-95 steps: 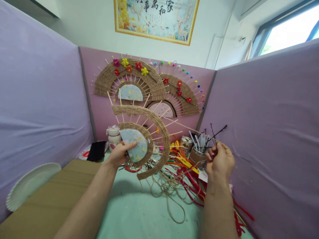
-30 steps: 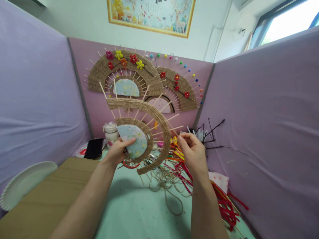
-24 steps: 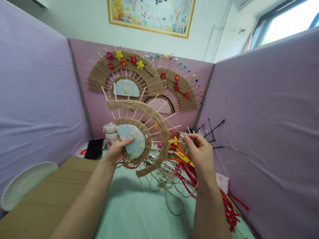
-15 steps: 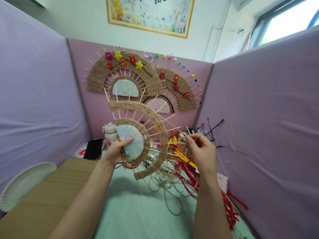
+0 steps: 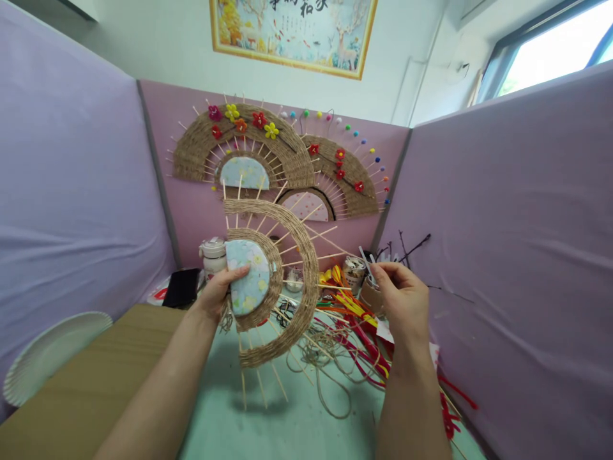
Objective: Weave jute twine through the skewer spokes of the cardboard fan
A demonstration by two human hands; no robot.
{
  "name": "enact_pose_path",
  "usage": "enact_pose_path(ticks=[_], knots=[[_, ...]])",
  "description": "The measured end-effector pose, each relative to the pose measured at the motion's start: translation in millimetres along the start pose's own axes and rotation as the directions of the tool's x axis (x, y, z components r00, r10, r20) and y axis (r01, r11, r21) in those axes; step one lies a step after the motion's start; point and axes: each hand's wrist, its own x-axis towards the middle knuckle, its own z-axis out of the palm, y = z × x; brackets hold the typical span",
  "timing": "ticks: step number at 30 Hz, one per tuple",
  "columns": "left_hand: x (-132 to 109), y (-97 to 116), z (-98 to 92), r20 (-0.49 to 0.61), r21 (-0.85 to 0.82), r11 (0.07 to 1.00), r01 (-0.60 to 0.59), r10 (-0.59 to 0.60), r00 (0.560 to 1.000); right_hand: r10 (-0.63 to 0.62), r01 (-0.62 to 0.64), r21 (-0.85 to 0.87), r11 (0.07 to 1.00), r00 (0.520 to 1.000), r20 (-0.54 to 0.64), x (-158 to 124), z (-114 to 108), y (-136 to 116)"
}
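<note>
The left hand (image 5: 218,291) clamps the woven fan (image 5: 278,275) by its cloth centre (image 5: 246,291), the best hold; it looks light, its sticks (image 5: 335,287) snappable. Well apart, the right hand (image 5: 402,291) apparently pinches thin twine (image 5: 330,241).

Cardboard (image 5: 105,358) covered the tabletop's (image 5: 282,434) near L corner, w/ a fluted white dish (image 5: 55,351) by its L edge. A black phone-like slab (image 5: 182,287) & lidded white jar (image 5: 214,257) sat nr the far L corner; a tin can (image 5: 354,275) stood nr the far edge, R of ctr (framed pic (image 5: 294,38) on the wall above).
</note>
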Motion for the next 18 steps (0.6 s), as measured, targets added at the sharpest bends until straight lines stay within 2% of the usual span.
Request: enact_pose_path(ticks=[7, 14, 18], knots=[[-3.7, 2.9, 2.5, -0.027, -0.034, 0.999, 0.013, -0.014, 1.0, 0.013, -0.014, 0.03, 0.999, 1.0, 0.027, 2.1, 2.7, 9.3], [0.0, 0.9, 3.6, -0.033, -0.041, 0.999, -0.027, 0.026, 0.999, 0.061, -0.058, -0.021, 0.998, 0.969, 0.237, -2.3, 8.9, 15.6], [3.3, 0.1, 1.0, -0.015, -0.028, 0.998, -0.048, 0.048, 0.999, 0.049, -0.038, -0.049, 0.998, 0.967, 0.251, -4.2, 10.7, 7.2]])
